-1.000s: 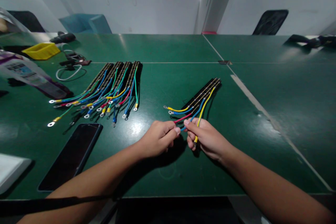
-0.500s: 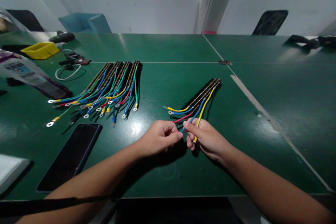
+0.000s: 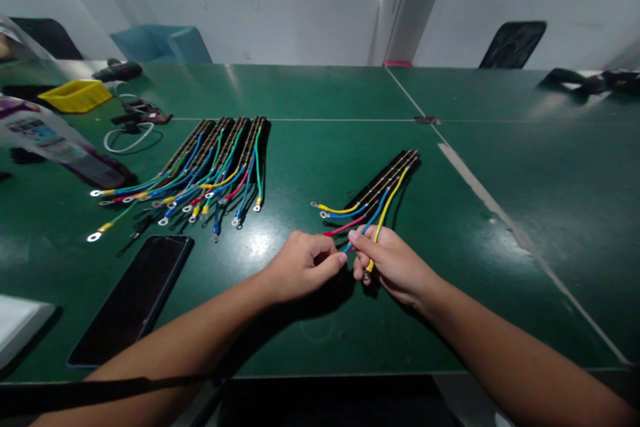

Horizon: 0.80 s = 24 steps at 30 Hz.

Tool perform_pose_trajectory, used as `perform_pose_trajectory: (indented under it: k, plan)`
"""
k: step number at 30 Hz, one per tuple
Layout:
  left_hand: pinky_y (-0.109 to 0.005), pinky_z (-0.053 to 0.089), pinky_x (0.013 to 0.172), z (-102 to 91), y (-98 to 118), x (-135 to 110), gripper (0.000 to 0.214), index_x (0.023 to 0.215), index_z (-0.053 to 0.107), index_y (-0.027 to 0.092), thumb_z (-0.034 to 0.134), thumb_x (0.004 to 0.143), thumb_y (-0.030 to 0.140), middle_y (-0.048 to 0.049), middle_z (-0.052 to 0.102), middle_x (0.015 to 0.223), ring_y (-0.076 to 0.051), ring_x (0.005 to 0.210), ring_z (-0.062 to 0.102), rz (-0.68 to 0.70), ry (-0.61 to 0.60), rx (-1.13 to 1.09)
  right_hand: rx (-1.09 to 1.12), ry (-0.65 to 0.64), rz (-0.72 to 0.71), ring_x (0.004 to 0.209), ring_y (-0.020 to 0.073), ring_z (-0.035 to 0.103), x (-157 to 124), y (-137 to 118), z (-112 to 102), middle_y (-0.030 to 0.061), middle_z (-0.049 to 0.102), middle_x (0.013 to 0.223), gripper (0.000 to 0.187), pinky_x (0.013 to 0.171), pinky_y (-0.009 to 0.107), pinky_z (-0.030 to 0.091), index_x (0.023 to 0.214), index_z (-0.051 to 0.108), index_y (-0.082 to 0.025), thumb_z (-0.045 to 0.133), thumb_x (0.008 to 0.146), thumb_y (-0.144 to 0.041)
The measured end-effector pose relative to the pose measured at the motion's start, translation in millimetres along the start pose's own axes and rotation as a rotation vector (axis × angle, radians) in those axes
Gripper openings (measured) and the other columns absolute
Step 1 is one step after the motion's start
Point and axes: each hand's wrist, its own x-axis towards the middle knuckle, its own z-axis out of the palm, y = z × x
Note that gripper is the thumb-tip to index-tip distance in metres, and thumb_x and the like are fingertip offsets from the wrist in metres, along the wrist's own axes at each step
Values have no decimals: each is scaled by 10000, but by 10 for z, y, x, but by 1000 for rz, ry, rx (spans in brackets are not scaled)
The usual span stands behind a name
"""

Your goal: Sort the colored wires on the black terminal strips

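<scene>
A black terminal strip point(image 3: 379, 180) lies on the green table, with yellow, blue and red wires fanning toward me. Its blue wire point(image 3: 371, 221) runs down into both hands. My left hand point(image 3: 309, 265) pinches the end of that wire between thumb and finger, hiding its tip. Just beside it, my right hand point(image 3: 393, 261) grips the same wire higher up between thumb and forefinger. A yellow wire point(image 3: 384, 211) passes across the right hand's fingers, its ring end by the fingertips. The red wire point(image 3: 342, 228) lies just beyond the left hand.
On the left are several more wired terminal strips point(image 3: 250, 141). A phone point(image 3: 131, 300) lies near my left forearm, with a white object point(image 3: 23, 323) beside it. Farther back are a plastic packet point(image 3: 60, 143), a yellow tray point(image 3: 77, 96) and a white cable point(image 3: 131, 145).
Both hands keep their pinch on the blue wire. The left fingers have shifted very slightly, and more of the red wire's end shows. The terminal strip stays in place.
</scene>
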Motion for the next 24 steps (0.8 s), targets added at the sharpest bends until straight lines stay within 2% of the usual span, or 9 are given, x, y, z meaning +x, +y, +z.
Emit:
perform_pose_trajectory:
  k: [7, 12, 16, 24]
  plan:
    - [-171, 229, 472, 36, -70, 24, 265, 590, 516, 130, 563, 808, 276, 71, 417, 470, -40, 432, 348, 44, 63, 58, -35, -14, -9, 350, 83, 465, 15, 15, -5, -26, 548, 416, 261, 367, 179, 375, 761, 516, -163, 551, 857, -402]
    - [-176, 218, 475, 13, -54, 15, 308, 588, 518, 127, 509, 852, 285, 68, 388, 476, -41, 442, 344, 86, 48, 61, -34, 11, 4, 350, 84, 468, -4, -15, 7, -25, 537, 420, 309, 360, 184, 365, 692, 490, -175, 576, 834, -436]
    - [-177, 210, 472, -15, -29, 16, 351, 582, 507, 126, 470, 882, 305, 67, 358, 475, -43, 449, 330, 70, 28, 31, -22, 22, 15, 351, 83, 475, -19, -35, 21, -37, 516, 425, 323, 346, 180, 354, 676, 468, -182, 583, 829, -442]
    - [-156, 233, 463, 21, -76, 39, 276, 592, 493, 129, 566, 808, 284, 70, 411, 477, -36, 441, 344, 15, 45, -16, -28, 28, 12, 349, 87, 484, -3, -20, 18, -45, 504, 412, 259, 344, 175, 364, 725, 499, -169, 554, 857, -385]
